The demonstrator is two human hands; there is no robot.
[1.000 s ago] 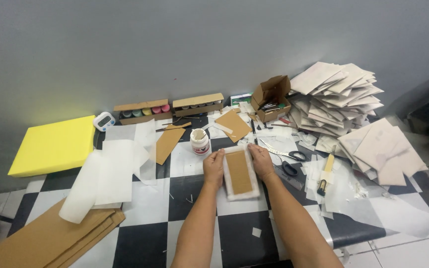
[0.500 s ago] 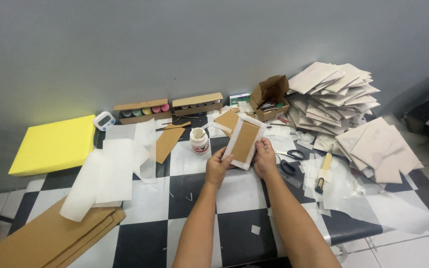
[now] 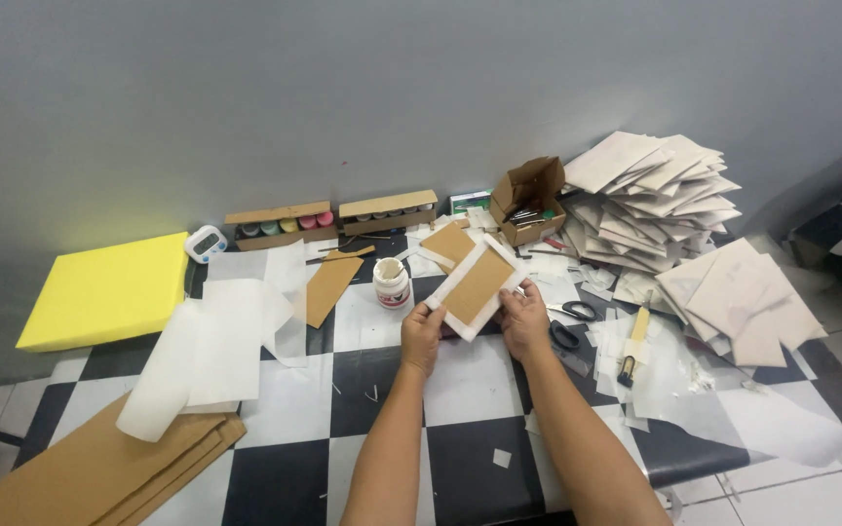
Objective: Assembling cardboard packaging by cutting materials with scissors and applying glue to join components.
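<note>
Cardboard panel [image 3: 477, 287] wrapped in white paper, held tilted above checkered floor's far edge, long axis slanting up-right; left hand [image 3: 422, 336] closed on lower-left corner, right hand [image 3: 523, 317] pinching lower-right edge, beside glue jar [image 3: 392, 282].

Both forearms are bare to the elbow, with no sleeves showing. The left hand [image 3: 422, 335] and right hand [image 3: 525, 322] are ungloved.

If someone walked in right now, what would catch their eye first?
Probably the bright yellow foam block at far left against the grey wall. Next, both hands, left hand and right hand, holding up a white-bordered brown card over the checkered floor, and the tall stack of pale sheets at right.
</note>
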